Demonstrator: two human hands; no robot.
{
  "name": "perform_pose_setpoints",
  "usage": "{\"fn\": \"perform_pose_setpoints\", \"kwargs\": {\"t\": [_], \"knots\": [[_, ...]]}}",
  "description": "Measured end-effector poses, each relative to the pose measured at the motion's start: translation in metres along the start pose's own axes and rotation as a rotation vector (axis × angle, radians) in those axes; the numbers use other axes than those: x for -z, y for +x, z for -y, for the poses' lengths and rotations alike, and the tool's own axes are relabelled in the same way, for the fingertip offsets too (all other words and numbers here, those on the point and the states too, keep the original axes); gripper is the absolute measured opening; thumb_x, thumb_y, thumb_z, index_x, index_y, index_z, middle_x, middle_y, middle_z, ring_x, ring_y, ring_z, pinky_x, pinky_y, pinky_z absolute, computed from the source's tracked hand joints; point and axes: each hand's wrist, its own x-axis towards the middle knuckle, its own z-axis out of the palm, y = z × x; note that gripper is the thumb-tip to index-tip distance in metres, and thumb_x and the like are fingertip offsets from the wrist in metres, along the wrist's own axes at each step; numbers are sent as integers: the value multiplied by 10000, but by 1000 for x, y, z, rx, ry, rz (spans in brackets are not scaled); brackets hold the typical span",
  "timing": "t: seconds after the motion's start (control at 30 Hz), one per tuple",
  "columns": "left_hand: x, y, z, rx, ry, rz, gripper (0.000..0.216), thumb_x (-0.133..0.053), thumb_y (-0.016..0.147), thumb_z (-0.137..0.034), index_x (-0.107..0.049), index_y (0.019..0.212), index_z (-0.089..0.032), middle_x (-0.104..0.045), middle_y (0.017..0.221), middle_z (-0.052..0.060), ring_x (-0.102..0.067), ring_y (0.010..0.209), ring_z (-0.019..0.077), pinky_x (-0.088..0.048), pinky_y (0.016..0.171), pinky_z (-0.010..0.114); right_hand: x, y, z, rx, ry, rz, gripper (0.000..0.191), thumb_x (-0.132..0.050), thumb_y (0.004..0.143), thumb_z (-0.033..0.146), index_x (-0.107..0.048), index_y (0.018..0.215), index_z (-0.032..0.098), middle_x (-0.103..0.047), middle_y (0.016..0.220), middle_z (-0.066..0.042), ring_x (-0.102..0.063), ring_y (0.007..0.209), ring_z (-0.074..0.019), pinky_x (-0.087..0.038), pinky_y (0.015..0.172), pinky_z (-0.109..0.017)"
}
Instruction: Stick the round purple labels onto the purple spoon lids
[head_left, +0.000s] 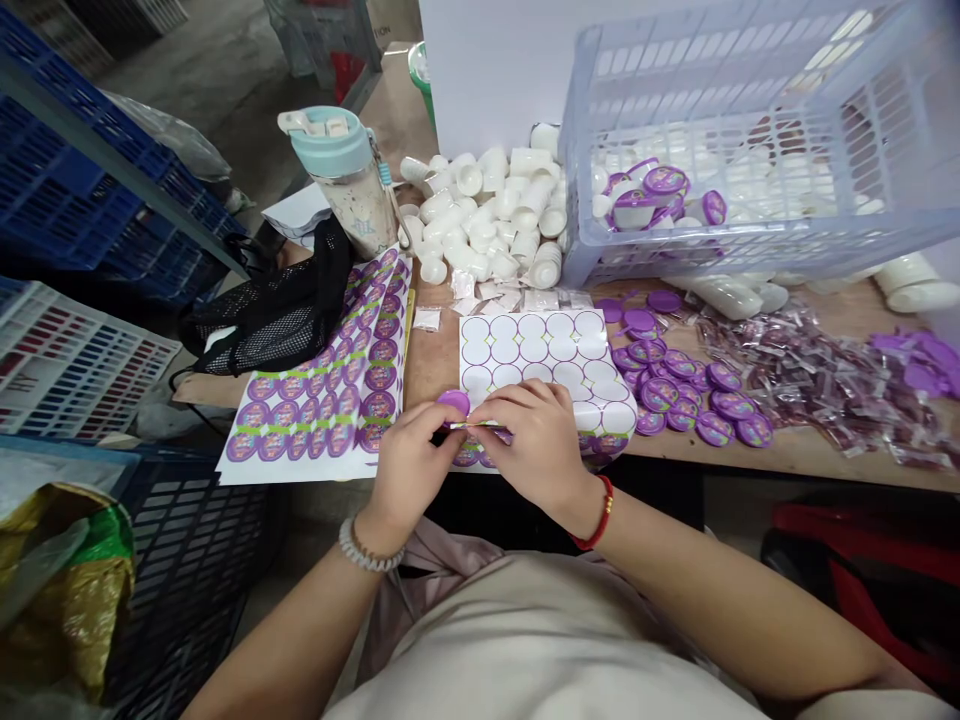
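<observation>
My left hand [409,462] pinches a purple lid [454,402] at the table's front edge. My right hand [534,440] is closed in a pinch against the same lid, over a sticker sheet [536,350] with most of its round stickers peeled off. A full sheet of purple round stickers [330,390] lies to the left. Finished purple lids with stickers [686,395] are piled to the right of the sheet.
A heap of small white jars [487,215] sits behind the sheets, beside a tilted translucent basket [750,130] holding jars and lids. A teal-capped bottle [349,175] and black mesh bag [277,310] stand left. Small clear packets [817,375] spread right. Blue crates [82,190] flank the left.
</observation>
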Motion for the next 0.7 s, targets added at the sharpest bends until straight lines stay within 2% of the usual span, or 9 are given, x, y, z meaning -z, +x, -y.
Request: {"fn": "perform_pose_setpoints", "kwargs": {"t": [0.17, 0.37, 0.6, 0.7], "knots": [[2, 0, -2, 8, -29, 16, 141, -664, 901, -113, -736, 911, -234, -792, 936, 14, -739, 873, 200, -568, 800, 309, -2, -1, -1, -36, 48, -34, 113, -822, 914, 252, -790, 823, 310, -809, 947, 48, -622, 944, -220, -327, 915, -437], [6, -2, -2, -15, 39, 41, 141, -660, 926, -135, -748, 974, -234, -807, 1013, 37, -753, 948, 218, -588, 864, 336, -4, -3, -2, -52, 44, -42, 165, -781, 945, 254, -783, 787, 304, -808, 949, 37, -621, 951, -218, -313, 949, -442], [13, -3, 1, -137, 88, 181, 184, -655, 958, -196, -754, 1112, -219, -801, 1162, 84, -749, 1101, 264, -601, 965, 397, -2, -7, -16, 114, 105, -65, 173, -695, 993, 277, -775, 844, 311, -806, 972, 26, -617, 1034, -231, -297, 1105, -483], [15, -3, 3, -144, 94, 268, 250, -653, 999, -322, -746, 1209, -223, -773, 1284, 106, -718, 1221, 289, -575, 1063, 441, -1, -8, -23, 188, 159, -85, 216, -628, 1028, 282, -758, 857, 303, -804, 949, 32, -643, 1039, -209, -282, 1169, -492]]}}
